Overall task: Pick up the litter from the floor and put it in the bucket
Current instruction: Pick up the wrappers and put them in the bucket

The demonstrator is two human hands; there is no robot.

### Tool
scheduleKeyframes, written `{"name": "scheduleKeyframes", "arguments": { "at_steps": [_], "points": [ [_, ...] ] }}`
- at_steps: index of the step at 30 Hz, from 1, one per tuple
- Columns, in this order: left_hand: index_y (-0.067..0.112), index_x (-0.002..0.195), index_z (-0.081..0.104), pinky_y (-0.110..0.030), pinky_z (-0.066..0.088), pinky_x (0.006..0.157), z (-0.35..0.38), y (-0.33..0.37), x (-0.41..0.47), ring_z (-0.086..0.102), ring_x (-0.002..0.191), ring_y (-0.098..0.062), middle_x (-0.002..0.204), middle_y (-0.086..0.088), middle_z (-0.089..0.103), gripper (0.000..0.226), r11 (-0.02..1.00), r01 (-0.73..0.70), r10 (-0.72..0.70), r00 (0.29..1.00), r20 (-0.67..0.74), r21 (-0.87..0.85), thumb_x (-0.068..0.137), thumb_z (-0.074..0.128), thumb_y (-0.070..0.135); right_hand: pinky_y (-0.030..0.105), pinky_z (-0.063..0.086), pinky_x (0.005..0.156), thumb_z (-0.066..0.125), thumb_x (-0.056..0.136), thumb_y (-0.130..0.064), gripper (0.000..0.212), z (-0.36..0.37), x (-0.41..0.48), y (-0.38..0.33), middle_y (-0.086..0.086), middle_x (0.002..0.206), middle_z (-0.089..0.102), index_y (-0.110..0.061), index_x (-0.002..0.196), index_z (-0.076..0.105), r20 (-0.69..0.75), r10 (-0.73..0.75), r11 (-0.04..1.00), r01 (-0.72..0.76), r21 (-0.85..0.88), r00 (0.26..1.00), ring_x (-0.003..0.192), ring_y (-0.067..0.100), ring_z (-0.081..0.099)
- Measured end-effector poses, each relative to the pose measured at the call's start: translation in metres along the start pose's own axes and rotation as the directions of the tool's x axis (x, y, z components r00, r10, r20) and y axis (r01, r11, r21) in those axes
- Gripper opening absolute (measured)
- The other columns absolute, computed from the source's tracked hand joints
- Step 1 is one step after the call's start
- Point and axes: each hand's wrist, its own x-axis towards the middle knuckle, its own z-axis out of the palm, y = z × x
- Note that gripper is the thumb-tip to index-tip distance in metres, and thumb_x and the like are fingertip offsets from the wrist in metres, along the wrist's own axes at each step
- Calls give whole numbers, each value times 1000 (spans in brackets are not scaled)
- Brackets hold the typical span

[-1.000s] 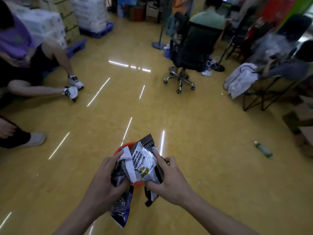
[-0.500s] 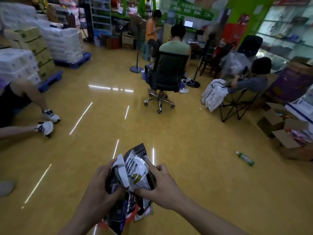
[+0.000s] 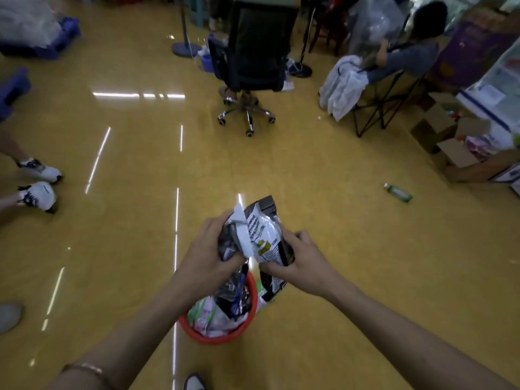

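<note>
Both my hands hold a bundle of crumpled snack wrappers [image 3: 260, 235] above the red bucket [image 3: 222, 337]. My left hand [image 3: 205, 263] grips the dark wrappers on the left side of the bundle. My right hand [image 3: 304, 266] grips the black-and-white wrapper on the right. Some wrappers hang down into the bucket, which holds several pieces of litter. The bucket stands on the yellow floor just below my hands. A green bottle [image 3: 398, 192] lies on the floor to the right, far from both hands.
A black office chair [image 3: 253, 66] stands ahead. A folding chair with a person and grey cloth [image 3: 371, 88] is at the right, with cardboard boxes [image 3: 455, 153] beyond. Another person's white shoes [image 3: 38, 181] are at the left. My own shoe [image 3: 194, 382] is near the bucket.
The view swung up and then back down. The bucket now shows below my hands instead of behind them. Both hands keep their hold on the wrappers.
</note>
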Motion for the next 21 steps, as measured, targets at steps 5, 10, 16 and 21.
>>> {"name": "scheduleKeyframes", "arguments": {
  "at_steps": [5,10,16,21],
  "points": [
    [28,143,28,-1,37,76,10,-56,13,42,99,21,116,13,40,78,993,113,-115,989,90,26,80,71,18,27,48,87,68,72,-60,95,38,31,25,-2,107,35,-47,147,10,43,93,996,-93,-7,995,94,13,50],
    [22,146,24,-27,46,92,42,-157,24,50,110,-7,135,2,38,82,939,344,-342,936,83,-11,79,72,20,33,49,86,64,74,-63,98,105,87,76,3,115,34,-39,149,6,152,211,977,-206,-50,966,97,21,52],
    [18,140,27,-40,48,96,107,-307,27,56,113,-20,134,-6,47,88,838,546,-546,838,21,-13,71,80,33,37,44,95,59,73,-70,100,223,161,163,15,141,28,-38,150,4,271,327,945,-319,-76,905,121,34,44],
    [20,134,27,-36,46,94,159,-410,8,52,115,-20,131,-6,47,83,792,611,-611,792,-16,9,71,80,30,42,35,105,57,78,-65,97,311,206,228,22,150,23,-31,151,4,333,350,937,-329,-122,876,133,37,34]
  ]
}}
